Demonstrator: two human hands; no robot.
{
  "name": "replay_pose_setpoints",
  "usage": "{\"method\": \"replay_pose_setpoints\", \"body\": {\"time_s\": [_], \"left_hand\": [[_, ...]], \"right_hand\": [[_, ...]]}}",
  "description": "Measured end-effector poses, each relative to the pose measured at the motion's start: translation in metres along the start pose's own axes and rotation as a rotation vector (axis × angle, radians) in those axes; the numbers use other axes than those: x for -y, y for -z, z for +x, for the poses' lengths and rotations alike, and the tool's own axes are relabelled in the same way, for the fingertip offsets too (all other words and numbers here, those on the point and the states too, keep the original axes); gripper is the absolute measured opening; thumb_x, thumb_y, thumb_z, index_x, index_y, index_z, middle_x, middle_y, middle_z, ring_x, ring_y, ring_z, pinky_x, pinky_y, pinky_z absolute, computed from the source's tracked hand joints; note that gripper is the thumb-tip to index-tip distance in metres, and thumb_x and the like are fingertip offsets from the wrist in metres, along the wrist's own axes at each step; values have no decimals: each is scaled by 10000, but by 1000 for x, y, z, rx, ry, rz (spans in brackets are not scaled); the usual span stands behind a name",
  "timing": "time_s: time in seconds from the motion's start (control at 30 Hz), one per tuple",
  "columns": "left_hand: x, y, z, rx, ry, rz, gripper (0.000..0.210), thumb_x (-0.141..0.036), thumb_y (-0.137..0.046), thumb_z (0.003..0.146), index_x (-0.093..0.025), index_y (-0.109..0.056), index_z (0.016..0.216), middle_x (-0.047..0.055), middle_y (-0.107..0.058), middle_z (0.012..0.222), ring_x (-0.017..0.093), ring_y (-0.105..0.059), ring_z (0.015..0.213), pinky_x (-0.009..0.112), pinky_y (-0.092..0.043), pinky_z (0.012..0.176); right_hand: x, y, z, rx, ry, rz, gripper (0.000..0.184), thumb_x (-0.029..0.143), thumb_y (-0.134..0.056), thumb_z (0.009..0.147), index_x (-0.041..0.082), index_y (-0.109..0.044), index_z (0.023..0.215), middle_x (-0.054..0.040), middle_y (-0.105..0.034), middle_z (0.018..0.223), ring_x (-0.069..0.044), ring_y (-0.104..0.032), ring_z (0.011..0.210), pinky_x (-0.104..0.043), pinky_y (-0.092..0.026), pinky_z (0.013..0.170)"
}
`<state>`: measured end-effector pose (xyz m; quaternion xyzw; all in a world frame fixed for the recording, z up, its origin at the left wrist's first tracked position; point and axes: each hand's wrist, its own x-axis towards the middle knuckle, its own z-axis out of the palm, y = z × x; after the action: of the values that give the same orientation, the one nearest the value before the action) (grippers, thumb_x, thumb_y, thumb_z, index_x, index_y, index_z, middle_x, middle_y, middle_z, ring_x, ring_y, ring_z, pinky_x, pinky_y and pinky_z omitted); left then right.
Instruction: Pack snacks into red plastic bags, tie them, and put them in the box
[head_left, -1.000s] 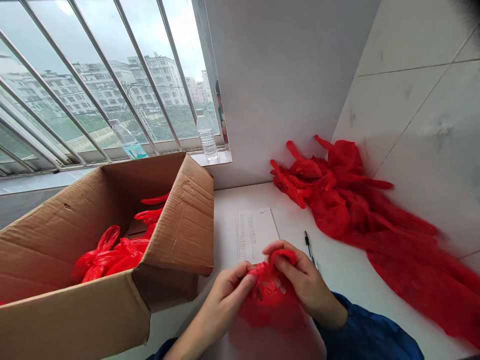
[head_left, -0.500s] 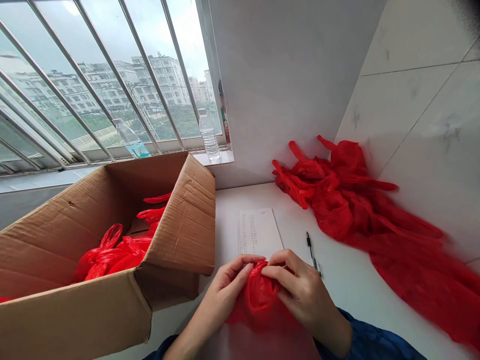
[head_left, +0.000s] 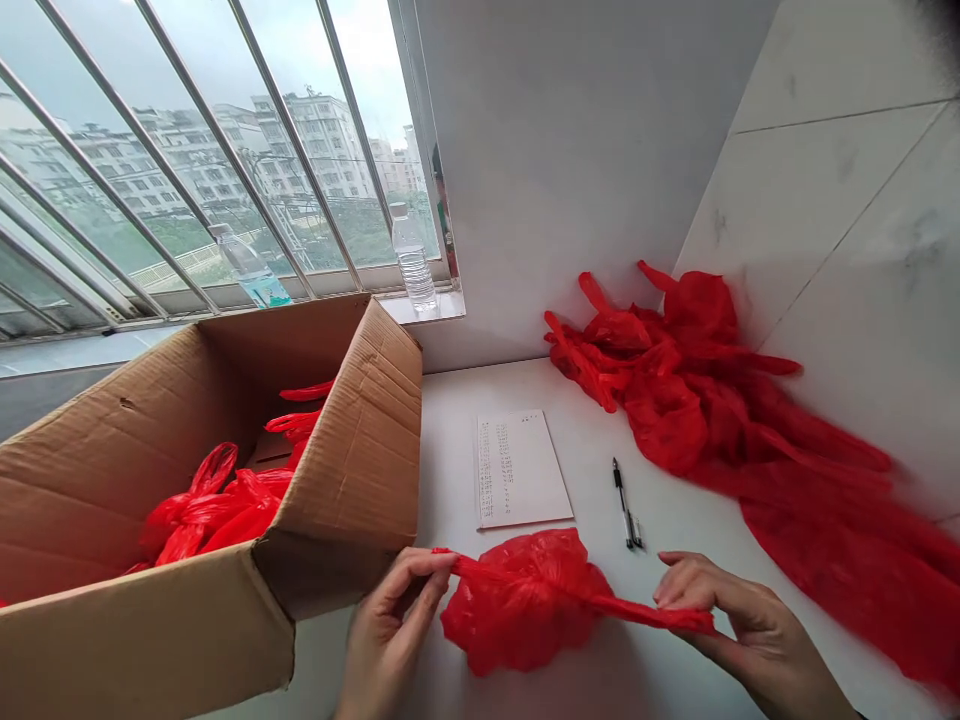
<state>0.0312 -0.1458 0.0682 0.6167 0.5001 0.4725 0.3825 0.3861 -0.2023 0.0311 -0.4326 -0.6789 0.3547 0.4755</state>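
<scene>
A red plastic bag (head_left: pixel 529 610), gathered in the middle, is stretched sideways over the white table in front of me. My left hand (head_left: pixel 401 610) pinches the twisted handle at its left end between thumb and fingers. At the right end, my right hand (head_left: pixel 739 610) grips the other twisted handle. The bag's body bulges below and above the gathered middle. Whether a knot is there, I cannot tell.
An open cardboard box (head_left: pixel 345 450) on the left holds several red bags (head_left: pixel 217 505). Beyond my hands lie a written notepad (head_left: pixel 523 470) and a pen (head_left: pixel 624 505). Loose red bags (head_left: pixel 675 390) are heaped along the right wall. Two bottles stand on the windowsill (head_left: pixel 442 305).
My hands have moved apart, the right one to the right and the left one leftward, drawing the bag's two handles out sideways. The notepad now shows fully.
</scene>
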Motion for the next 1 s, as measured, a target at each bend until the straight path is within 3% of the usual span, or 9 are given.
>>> {"method": "replay_pose_setpoints", "body": {"time_s": [0.13, 0.23, 0.27, 0.33, 0.43, 0.57, 0.73, 0.83, 1.0], "left_hand": [[21, 5, -9, -113, 93, 10, 264, -469, -717, 863, -216, -780, 904, 39, -687, 934, 152, -679, 725, 196, -579, 676], [25, 1, -18, -172, 132, 6, 302, -498, -706, 870, -239, -757, 1017, 45, -724, 1046, 183, -720, 854, 213, -596, 776], [25, -2, -23, -169, 135, -2, 348, -502, -687, 886, -261, -719, 1136, 46, -730, 1094, 198, -723, 933, 231, -591, 840], [26, -7, -33, -144, 129, -17, 485, -510, -637, 922, -303, -572, 1356, 49, -715, 1205, 223, -693, 1091, 288, -558, 970], [38, -9, -47, -67, 104, 38, 513, -523, -580, 949, -310, -508, 1410, 63, -649, 1348, 258, -635, 1220, 375, -503, 1078], [55, -10, -45, 178, -10, 288, 574, -536, -590, 932, -260, -506, 1428, 123, -554, 1467, 336, -556, 1321, 479, -491, 1094], [32, -34, -13, 398, -263, 480, 676, -581, -602, 912, -229, -441, 1467, 146, -582, 1417, 343, -568, 1292, 501, -522, 1051], [22, -51, 1, 415, -437, 583, 713, -567, -558, 939, -202, -355, 1517, 161, -564, 1436, 346, -544, 1308, 549, -472, 1090], [44, -60, 0, 369, -542, 722, 656, -506, -424, 1010, -148, -288, 1543, 178, -537, 1469, 323, -512, 1354, 545, -456, 1103]], "right_hand": [[-10, 8, -12, 21, -153, 34, 252, 335, -638, 961, 244, -571, 736, 43, -631, 742, -155, -620, 708, -414, -410, 1074], [-14, 12, -13, 94, -256, 132, 301, 491, -647, 935, 252, -599, 758, 21, -626, 773, -180, -634, 771, -445, -431, 1090], [-16, 13, -14, 134, -273, 172, 302, 570, -679, 887, 270, -646, 871, -3, -663, 889, -211, -659, 886, -453, -440, 1096], [-19, 14, -15, 206, -289, 201, 629, 677, -745, 768, 323, -598, 1267, -73, -615, 1300, -294, -589, 1227, -469, -428, 1127], [-23, 9, -13, 251, -312, 7, 1041, 616, -791, 760, 378, -199, 1582, -85, -220, 1660, -329, -282, 1500, -511, -314, 1199], [-20, -20, 6, 315, -179, -313, 1075, 568, -745, 829, 339, -47, 1613, -96, -105, 1687, -337, -177, 1527, -554, -271, 1206], [-10, -68, 46, 348, 177, -524, 1132, 691, -673, 823, 202, -33, 1619, -153, -165, 1667, -343, -161, 1531, -597, -188, 1226], [-13, -87, 60, 303, 275, -572, 1098, 683, -650, 839, 150, -75, 1609, -162, -255, 1642, -313, -197, 1530, -561, -164, 1246], [-34, -106, 56, 239, 288, -567, 1036, 621, -650, 843, 116, -135, 1586, -182, -332, 1608, -295, -287, 1502, -498, -246, 1234]]}}
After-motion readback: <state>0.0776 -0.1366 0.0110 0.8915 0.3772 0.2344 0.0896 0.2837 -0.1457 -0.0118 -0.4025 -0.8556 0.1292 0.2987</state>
